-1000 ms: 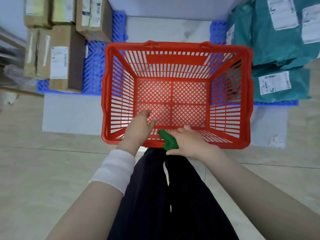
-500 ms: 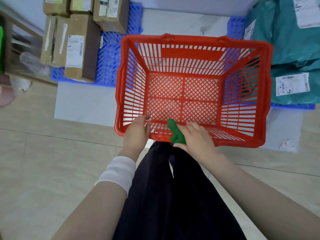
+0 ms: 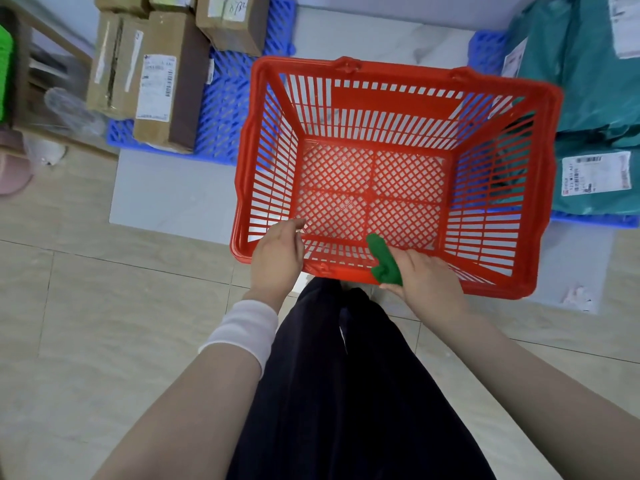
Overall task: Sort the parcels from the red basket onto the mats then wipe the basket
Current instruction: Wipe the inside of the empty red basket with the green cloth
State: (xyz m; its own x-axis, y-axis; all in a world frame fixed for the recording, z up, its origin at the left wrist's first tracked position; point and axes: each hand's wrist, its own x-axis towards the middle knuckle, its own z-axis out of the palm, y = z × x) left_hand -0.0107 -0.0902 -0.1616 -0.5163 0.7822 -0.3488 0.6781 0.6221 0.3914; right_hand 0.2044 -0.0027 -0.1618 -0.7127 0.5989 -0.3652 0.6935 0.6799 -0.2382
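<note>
on the tiled floor ahead of the person's knees stands the red basket, and much around it is cut off or unclear: the cardboard boxes run out of the top edge, the teal mailer bags run out at the top and right, their labels are too small to read, and the blurred things at the far left edge cannot be made out. dark and teal shapes show through the slats of the basket's right wall, but what they are is hard to tell. the fingers of the left hand drop out of sight over the near rim by the left corner, so i cannot tell whether they clasp it or only rest there; the thumb points inward. the basket's lattice bottom shows whole across, with only the tip of the green cloth hanging over the inside of the near wall. the right hand has its fingers curled tight round that cloth and presses it on the near rim. the boxes sit on the left blue mat and the mailer bags on the right blue mat, one to each side of the basket. against half a second ago, the cloth and right hand have slid a little to the right along the rim, while the left hand stays at its corner.
</note>
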